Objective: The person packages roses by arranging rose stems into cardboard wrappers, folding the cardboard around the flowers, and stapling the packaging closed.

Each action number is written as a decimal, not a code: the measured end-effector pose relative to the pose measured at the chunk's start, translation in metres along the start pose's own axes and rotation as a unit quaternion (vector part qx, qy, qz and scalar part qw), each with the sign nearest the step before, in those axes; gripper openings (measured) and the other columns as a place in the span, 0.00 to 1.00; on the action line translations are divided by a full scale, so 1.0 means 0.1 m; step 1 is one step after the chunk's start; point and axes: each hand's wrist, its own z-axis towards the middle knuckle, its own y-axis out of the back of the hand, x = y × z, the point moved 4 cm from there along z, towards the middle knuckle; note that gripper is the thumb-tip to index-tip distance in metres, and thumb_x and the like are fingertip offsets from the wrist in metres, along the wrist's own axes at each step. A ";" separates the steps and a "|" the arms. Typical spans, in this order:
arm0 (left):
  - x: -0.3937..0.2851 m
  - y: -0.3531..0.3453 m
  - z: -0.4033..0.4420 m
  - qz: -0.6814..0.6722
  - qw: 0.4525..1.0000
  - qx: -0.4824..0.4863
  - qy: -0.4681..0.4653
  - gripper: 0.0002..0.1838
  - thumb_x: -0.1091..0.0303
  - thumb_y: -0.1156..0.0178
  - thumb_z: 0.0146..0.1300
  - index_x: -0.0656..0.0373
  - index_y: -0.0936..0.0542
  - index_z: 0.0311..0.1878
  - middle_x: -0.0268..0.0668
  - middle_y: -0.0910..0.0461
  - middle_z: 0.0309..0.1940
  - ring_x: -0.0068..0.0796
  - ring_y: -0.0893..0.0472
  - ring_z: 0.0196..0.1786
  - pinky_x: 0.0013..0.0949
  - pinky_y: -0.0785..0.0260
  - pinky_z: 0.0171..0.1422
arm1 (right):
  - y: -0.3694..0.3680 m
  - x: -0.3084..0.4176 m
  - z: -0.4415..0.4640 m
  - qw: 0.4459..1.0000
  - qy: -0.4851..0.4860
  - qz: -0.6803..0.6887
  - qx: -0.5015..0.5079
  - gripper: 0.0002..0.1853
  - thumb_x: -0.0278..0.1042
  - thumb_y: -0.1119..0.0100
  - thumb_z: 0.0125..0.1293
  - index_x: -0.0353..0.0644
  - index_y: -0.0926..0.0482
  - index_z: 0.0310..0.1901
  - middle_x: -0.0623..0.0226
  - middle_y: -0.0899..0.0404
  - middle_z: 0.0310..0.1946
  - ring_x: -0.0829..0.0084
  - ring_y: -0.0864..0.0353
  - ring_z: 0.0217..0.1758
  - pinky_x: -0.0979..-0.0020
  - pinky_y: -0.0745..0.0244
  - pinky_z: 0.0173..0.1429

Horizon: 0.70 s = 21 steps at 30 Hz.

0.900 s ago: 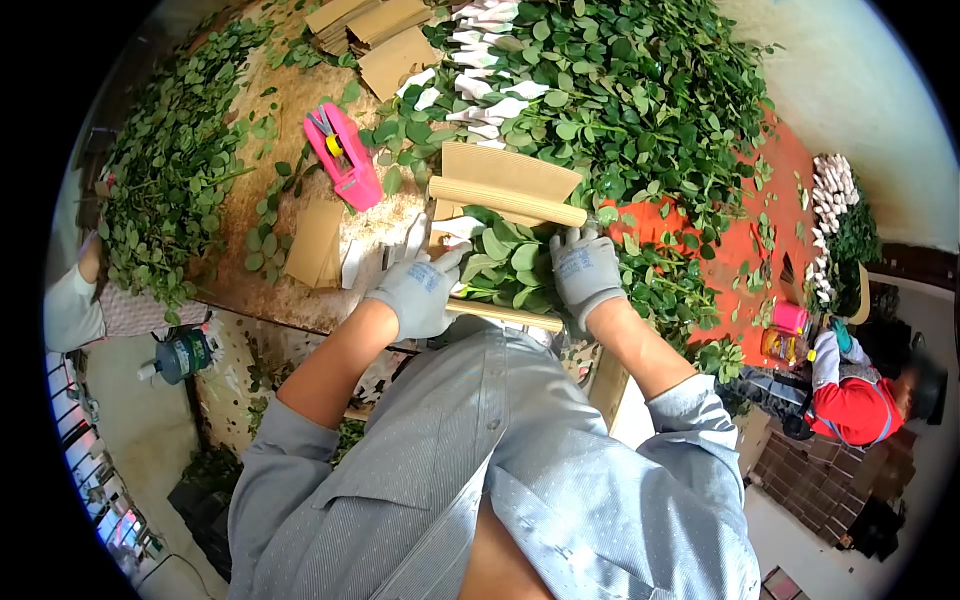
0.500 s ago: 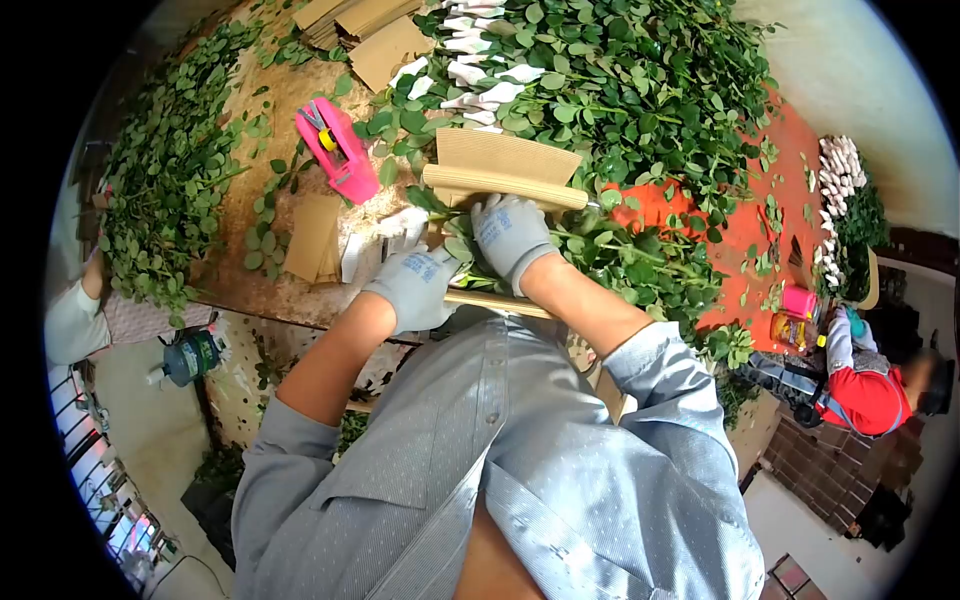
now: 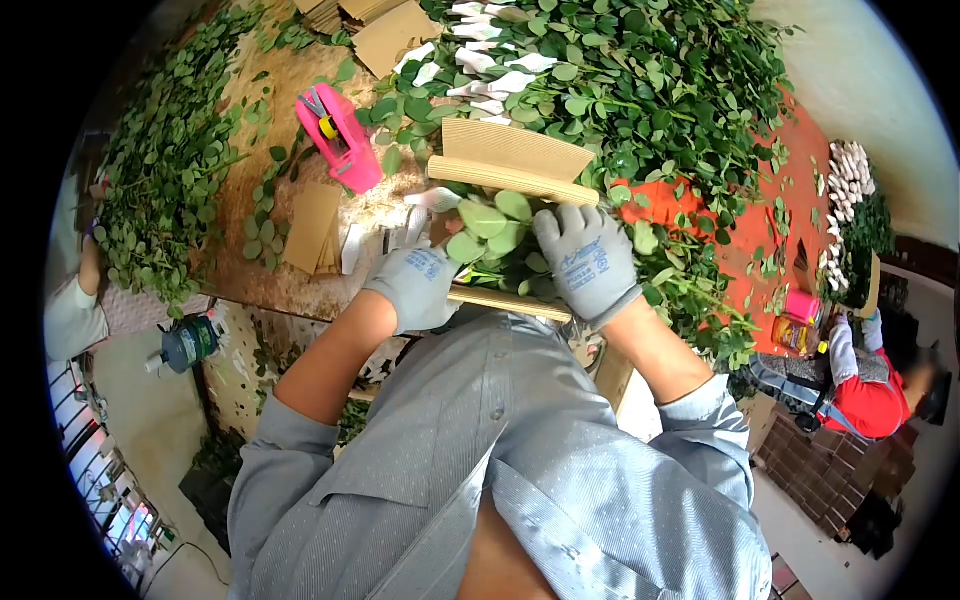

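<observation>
My left hand [image 3: 415, 286], in a grey glove, is closed at the near table edge. Its fingers curl beside green leaves, and what they hold is hidden. My right hand [image 3: 588, 262], gloved too, closes over leafy stems [image 3: 500, 235] lying across in front of me. Beyond the stems a corrugated cardboard sheet [image 3: 515, 148] stands up, with a rolled cardboard edge [image 3: 510, 180] along its near side. Another cardboard edge [image 3: 510, 302] runs close to my shirt. A white-wrapped bud [image 3: 434, 199] lies just past my left hand.
A pink tape dispenser [image 3: 340, 140] and cardboard pieces [image 3: 314, 230] lie at left. Heaps of leafy stems [image 3: 640, 80] cover the back right, with several white-wrapped buds [image 3: 480, 60]. More foliage [image 3: 160, 190] lies at far left. A person in red [image 3: 870, 400] is at far right.
My right hand has moved right along the stems, away from my left hand, uncovering leaves between them. A white-wrapped bud now shows near the rolled cardboard. My left hand has barely moved.
</observation>
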 end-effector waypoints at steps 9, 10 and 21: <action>0.00 -0.03 -0.06 0.027 0.991 -0.116 -0.055 0.34 0.55 0.35 0.62 0.63 0.25 0.69 0.39 0.41 0.82 0.50 0.19 0.63 0.47 0.25 0.67 | -0.36 -0.12 -0.26 0.972 -0.085 -0.126 0.180 0.09 0.33 0.43 0.68 0.41 0.19 0.47 0.61 0.19 0.38 0.64 0.14 0.41 0.63 0.18 0.38; 0.00 -0.04 -0.05 0.027 0.991 -0.116 -0.054 0.34 0.55 0.35 0.62 0.63 0.25 0.69 0.39 0.41 0.82 0.50 0.19 0.63 0.47 0.25 0.67 | -0.30 -0.09 -0.24 0.972 -0.084 -0.126 0.180 0.09 0.33 0.43 0.68 0.41 0.19 0.47 0.61 0.19 0.38 0.64 0.14 0.41 0.63 0.18 0.38; 0.05 -0.11 0.00 -0.034 0.983 -0.156 -0.092 0.35 0.55 0.33 0.62 0.56 0.28 0.71 0.44 0.27 0.70 0.52 0.19 0.60 0.49 0.26 0.65 | -0.79 0.21 0.34 0.986 -0.035 -0.010 0.164 0.11 0.34 0.44 0.71 0.43 0.17 0.49 0.59 0.13 0.40 0.60 0.11 0.42 0.57 0.18 0.42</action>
